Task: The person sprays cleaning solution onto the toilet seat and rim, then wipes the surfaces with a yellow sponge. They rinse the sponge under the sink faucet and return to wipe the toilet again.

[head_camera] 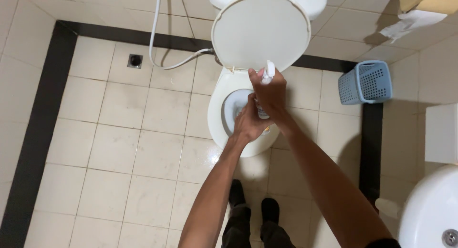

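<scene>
from my remote seat: left hand (248, 123) wraps fingers around the lower body of the spray bottle (265, 93), right hand (270, 89) closed on its neck and white trigger head, fingers curled tight. bottle is upright over the toilet bowl (220, 109). looks light, stiff plastic, probably slick if wet; i'd grip the neck under the trigger. beyond them the lid (260, 31) stands raised. floor is pale glossy tile (119, 148), likely slippery. tight room: hose (157, 47) left, blue basket (365, 82) right, sink (429, 214) at the near right.
</scene>
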